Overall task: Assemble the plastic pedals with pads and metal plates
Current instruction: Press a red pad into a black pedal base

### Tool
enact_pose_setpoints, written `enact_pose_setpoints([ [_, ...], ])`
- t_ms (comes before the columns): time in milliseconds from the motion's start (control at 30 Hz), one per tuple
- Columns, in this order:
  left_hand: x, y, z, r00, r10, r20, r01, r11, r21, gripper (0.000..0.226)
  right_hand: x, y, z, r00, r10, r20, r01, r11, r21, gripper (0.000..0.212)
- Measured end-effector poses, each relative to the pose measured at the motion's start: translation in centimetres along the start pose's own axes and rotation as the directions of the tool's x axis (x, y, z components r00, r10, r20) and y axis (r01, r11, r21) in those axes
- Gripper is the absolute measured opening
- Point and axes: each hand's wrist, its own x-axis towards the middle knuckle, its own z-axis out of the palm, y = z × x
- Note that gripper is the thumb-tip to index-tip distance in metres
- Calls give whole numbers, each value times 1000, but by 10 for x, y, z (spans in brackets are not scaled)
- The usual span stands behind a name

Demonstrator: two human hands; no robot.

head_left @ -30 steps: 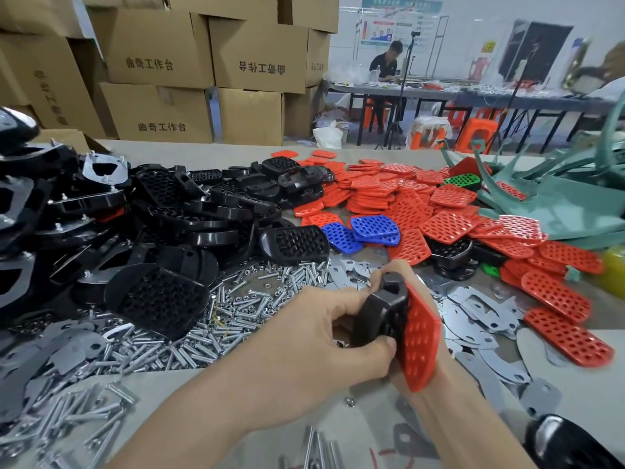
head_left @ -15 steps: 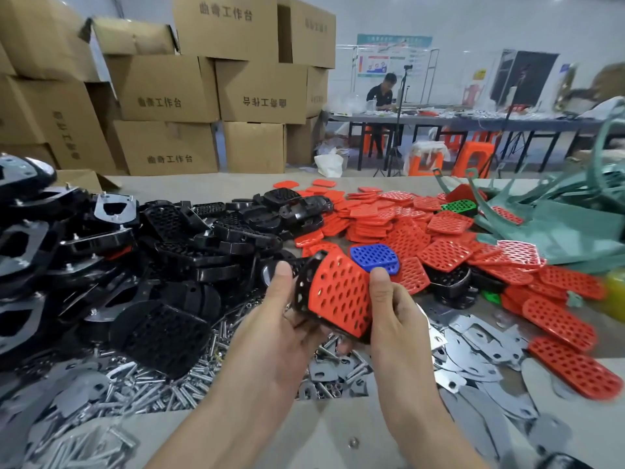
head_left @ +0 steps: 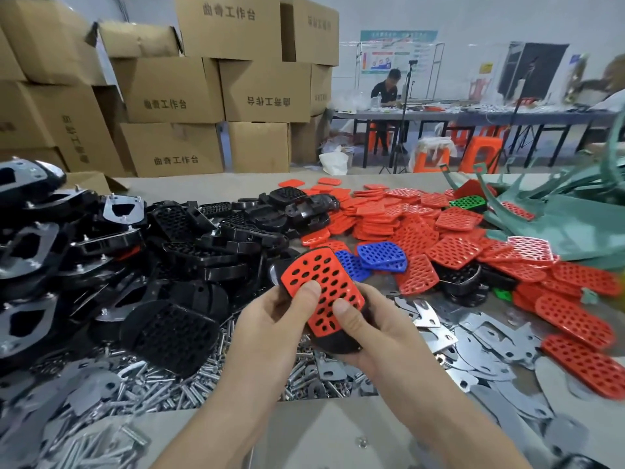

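Our left hand (head_left: 267,319) and right hand (head_left: 382,333) curl their fingers round a black plastic pedal (head_left: 333,341), thumbs pressing its perforated red pad (head_left: 324,282); shiny bolts (head_left: 152,394) lie at seven o'clock.

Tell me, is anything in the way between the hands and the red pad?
Nothing visible. The left hand and right hand both press thumbs straight onto the red pad, which lies on the black pedal they hold.

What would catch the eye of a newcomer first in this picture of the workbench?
First, the bright red perforated plastic pad at the centre, held against a black plastic pedal by the left hand and the right hand. Next, the wide heap of loose red pads spread to the right, against the dark pile of black pedals on the left.
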Motion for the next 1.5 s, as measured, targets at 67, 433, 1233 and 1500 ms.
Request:
enact_pose_setpoints([
  [67, 2, -2, -1, 1000, -13, 6, 13, 1000, -1, 19, 1, -2, -2, 1000, -1, 30, 1, 1000, 19, 40],
  [433, 3, -7, -1, 990, -87, 112, 83, 996, 35, 26, 0, -2, 0, 995, -14, -100, 4, 996, -92, 38],
  [1233, 5, 5, 0, 989, -129, 74, 125, 990, 60, 43, -8, -13, 10, 995, 22, -102, -32, 995, -95, 47],
  [1500, 19, 7, -2, 911, -387, 143, 404, 906, -128, 34, -11, -23, 8, 998, 14, -54, -24, 983, -182, 44],
])
